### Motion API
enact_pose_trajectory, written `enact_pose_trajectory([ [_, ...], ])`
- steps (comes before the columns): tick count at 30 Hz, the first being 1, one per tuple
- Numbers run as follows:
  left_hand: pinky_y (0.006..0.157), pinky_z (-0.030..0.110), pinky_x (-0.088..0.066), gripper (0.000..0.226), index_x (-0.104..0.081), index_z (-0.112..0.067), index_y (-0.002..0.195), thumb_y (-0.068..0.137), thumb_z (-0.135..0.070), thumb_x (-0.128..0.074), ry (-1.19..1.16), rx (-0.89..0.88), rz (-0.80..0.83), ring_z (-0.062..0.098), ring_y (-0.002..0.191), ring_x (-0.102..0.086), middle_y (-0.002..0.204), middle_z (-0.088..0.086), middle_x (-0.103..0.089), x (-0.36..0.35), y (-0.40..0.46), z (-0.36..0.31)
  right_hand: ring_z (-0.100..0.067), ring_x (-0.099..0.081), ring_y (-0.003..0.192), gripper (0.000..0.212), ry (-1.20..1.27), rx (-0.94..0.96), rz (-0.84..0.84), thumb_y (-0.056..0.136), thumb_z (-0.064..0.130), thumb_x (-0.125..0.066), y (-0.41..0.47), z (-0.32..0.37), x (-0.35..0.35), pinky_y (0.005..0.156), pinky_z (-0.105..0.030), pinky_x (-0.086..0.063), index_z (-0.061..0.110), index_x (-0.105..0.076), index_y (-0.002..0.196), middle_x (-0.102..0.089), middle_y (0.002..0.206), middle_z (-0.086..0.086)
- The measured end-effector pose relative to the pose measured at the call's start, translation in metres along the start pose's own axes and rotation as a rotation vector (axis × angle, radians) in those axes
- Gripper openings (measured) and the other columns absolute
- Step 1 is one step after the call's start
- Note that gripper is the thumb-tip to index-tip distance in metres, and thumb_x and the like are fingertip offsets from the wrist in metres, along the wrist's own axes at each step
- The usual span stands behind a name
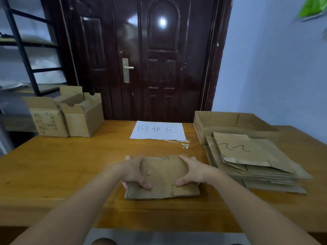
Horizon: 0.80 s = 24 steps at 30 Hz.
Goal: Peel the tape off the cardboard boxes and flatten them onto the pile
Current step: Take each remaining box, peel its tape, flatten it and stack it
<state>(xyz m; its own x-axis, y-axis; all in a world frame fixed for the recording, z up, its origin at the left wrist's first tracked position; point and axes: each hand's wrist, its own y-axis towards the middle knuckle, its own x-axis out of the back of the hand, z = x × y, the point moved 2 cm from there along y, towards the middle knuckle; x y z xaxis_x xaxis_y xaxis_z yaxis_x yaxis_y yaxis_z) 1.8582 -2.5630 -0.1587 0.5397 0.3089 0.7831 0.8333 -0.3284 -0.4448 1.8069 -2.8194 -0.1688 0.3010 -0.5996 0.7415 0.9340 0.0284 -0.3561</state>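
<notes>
Gripping a flattened box (161,177) by its side edges, the left hand (134,171) and right hand (192,171) are curling thumbs over its top, holding it at the middle of the tabletop (62,165), near the pile (254,161) lying to its right.

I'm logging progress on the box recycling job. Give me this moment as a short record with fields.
in hand: flattened box, lying on the table
left hand: grips the box's left edge
right hand: grips its right edge
pile: flattened cardboard, on the right of the table
still standing: two open boxes, far left
behind pile: shallow open carton
paper sign: far centre
tape scraps: beside the sign
</notes>
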Motion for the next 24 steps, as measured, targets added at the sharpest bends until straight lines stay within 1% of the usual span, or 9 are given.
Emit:
enact_pose_trajectory([
  [2, 0.054, 0.024, -0.057, 0.123, -0.022, -0.034, 0.157, 0.060, -0.051, -0.096, 0.011, 0.000, -0.002, 0.019, 0.095, -0.048, 0.125, 0.002, -0.028, 0.000, -0.001, -0.002, -0.031, -0.034, 0.138, 0.123, -0.018, 0.004, -0.009, 0.069, 0.044, -0.091, -0.001, -0.001, 0.000, 0.089, -0.039, -0.055, 0.037, -0.009, 0.161, -0.017, 0.157, 0.002],
  [4, 0.052, 0.024, -0.057, 0.122, -0.025, -0.034, 0.155, 0.058, -0.052, -0.097, 0.015, 0.009, -0.010, 0.020, 0.095, -0.048, 0.124, 0.002, -0.029, -0.001, -0.002, -0.002, -0.033, -0.024, 0.147, 0.123, -0.012, -0.007, -0.044, 0.067, 0.048, -0.091, -0.001, -0.004, -0.002, 0.112, -0.048, -0.040, 0.034, -0.014, 0.162, -0.004, 0.165, 0.003],
  [6, 0.052, 0.024, -0.057, 0.124, -0.024, -0.036, 0.155, 0.056, -0.053, -0.097, 0.015, 0.016, -0.018, 0.024, 0.103, -0.050, 0.128, 0.002, -0.029, -0.001, -0.002, -0.002, -0.033, -0.011, 0.153, 0.119, 0.019, 0.008, -0.084, 0.066, 0.049, -0.091, -0.002, -0.006, -0.005, 0.121, -0.052, -0.025, 0.033, -0.021, 0.161, 0.009, 0.168, 0.007],
  [8, 0.051, 0.023, -0.056, 0.126, -0.022, -0.037, 0.157, 0.057, -0.053, -0.097, 0.018, 0.016, -0.020, 0.027, 0.109, -0.049, 0.130, 0.002, -0.029, -0.001, -0.001, -0.002, -0.028, -0.008, 0.155, 0.114, 0.012, 0.041, -0.091, 0.070, 0.049, -0.088, -0.004, -0.007, -0.007, 0.122, -0.050, -0.020, 0.031, -0.022, 0.161, 0.011, 0.169, 0.010],
  [10, 0.050, 0.023, -0.055, 0.125, -0.021, -0.036, 0.158, 0.059, -0.053, -0.096, 0.025, 0.016, -0.023, 0.027, 0.110, -0.048, 0.129, 0.002, -0.029, -0.001, 0.000, -0.003, -0.024, -0.009, 0.155, 0.112, -0.047, 0.065, -0.060, 0.075, 0.051, -0.084, -0.004, -0.007, -0.007, 0.123, -0.047, -0.019, 0.028, -0.018, 0.162, 0.008, 0.170, 0.012],
  [14, 0.051, 0.023, -0.056, 0.122, -0.023, -0.036, 0.157, 0.061, -0.052, -0.096, 0.047, 0.025, -0.010, 0.026, 0.107, -0.048, 0.128, 0.002, -0.029, -0.002, 0.002, -0.004, -0.025, -0.007, 0.156, 0.128, -0.177, 0.051, 0.023, 0.069, 0.064, -0.083, 0.000, -0.002, -0.006, 0.123, -0.045, -0.021, 0.025, -0.005, 0.163, 0.014, 0.169, 0.011],
  [16, 0.052, 0.024, -0.057, 0.119, -0.026, -0.035, 0.156, 0.061, -0.050, -0.096, 0.040, 0.034, 0.001, 0.025, 0.107, -0.047, 0.128, 0.002, -0.030, -0.001, 0.002, -0.005, -0.027, -0.008, 0.155, 0.132, -0.224, 0.038, 0.046, 0.068, 0.065, -0.083, 0.002, 0.002, -0.007, 0.121, -0.045, -0.026, 0.024, -0.002, 0.163, 0.016, 0.169, 0.010],
  [19, 0.055, 0.027, -0.059, 0.120, -0.028, -0.034, 0.155, 0.058, -0.051, -0.097, 0.061, 0.044, 0.012, 0.026, 0.111, -0.046, 0.129, 0.002, -0.031, 0.001, 0.002, -0.007, -0.029, -0.014, 0.153, 0.129, -0.230, 0.028, 0.064, 0.070, 0.058, -0.085, 0.001, 0.007, -0.006, 0.113, -0.042, -0.039, 0.023, -0.002, 0.163, 0.013, 0.169, 0.010],
  [24, 0.055, 0.024, -0.058, 0.119, -0.028, -0.037, 0.153, 0.057, -0.056, -0.096, 0.029, 0.022, -0.008, 0.026, 0.115, -0.045, 0.129, 0.002, -0.030, -0.002, 0.002, -0.002, -0.031, -0.018, 0.151, 0.128, -0.221, 0.021, 0.076, 0.071, 0.054, -0.086, 0.003, 0.010, -0.005, 0.103, -0.041, -0.049, 0.024, -0.003, 0.163, 0.008, 0.168, 0.012],
])
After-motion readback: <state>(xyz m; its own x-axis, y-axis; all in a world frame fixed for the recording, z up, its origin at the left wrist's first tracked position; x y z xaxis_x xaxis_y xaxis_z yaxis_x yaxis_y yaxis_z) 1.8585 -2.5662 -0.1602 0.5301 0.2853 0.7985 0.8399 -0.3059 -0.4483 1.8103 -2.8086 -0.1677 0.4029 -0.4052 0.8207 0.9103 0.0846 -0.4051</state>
